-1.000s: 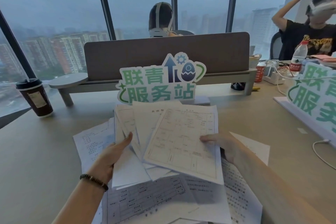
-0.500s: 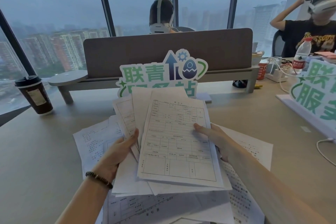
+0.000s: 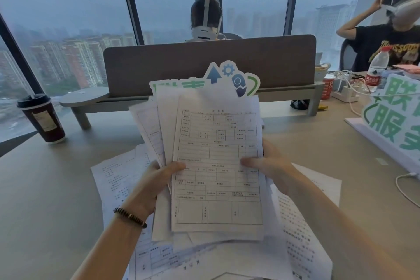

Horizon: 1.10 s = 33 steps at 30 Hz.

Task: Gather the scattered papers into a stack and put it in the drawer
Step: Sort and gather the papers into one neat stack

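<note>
A fanned bundle of printed forms (image 3: 216, 143) is raised nearly upright above the desk, its sheets uneven at the top and left. My left hand (image 3: 156, 179) grips the bundle's left edge, thumb across the front sheet. My right hand (image 3: 268, 166) grips the right edge, thumb on the front. More loose papers lie flat on the desk below: some at the left (image 3: 116, 179), some at the right (image 3: 304, 223), others near the bottom (image 3: 181, 259). No drawer is in view.
A dark coffee cup (image 3: 42, 118) stands at the far left. A green and white sign (image 3: 238, 79) stands behind the bundle, another sign (image 3: 395, 118) at the right. Behind runs a grey divider (image 3: 204, 61). A water bottle (image 3: 376, 68), cables and two seated people are beyond.
Both hands have lifted the bundle and tilted it more upright. The front sheet has swung from slanted to straight, and the sheets have drawn closer together.
</note>
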Motion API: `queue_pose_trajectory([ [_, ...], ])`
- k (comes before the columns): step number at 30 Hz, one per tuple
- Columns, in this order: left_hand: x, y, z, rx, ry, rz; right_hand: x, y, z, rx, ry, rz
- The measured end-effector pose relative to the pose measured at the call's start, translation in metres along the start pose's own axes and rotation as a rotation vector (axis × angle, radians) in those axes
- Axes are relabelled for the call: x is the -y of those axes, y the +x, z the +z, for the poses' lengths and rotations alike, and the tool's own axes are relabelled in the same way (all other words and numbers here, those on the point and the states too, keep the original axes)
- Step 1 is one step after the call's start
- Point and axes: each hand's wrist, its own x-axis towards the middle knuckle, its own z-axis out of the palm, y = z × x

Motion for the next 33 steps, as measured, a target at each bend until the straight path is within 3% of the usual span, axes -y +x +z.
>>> queue_pose_trajectory([
  [5, -0.016, -0.005, 0.007, -0.066, 0.018, 0.266, 0.026, -0.004, 0.004, -0.177, -0.096, -0.185],
  [10, -0.024, -0.009, 0.007, -0.037, 0.013, 0.457, 0.039, -0.009, 0.006, -0.204, -0.065, -0.328],
  [26, -0.054, -0.015, 0.009, 0.017, -0.096, 0.410, 0.089, -0.008, 0.005, -0.115, 0.093, -0.529],
  [33, -0.036, -0.015, 0.002, 0.054, -0.092, 0.370, 0.048, -0.007, 0.009, -0.027, 0.200, -0.386],
])
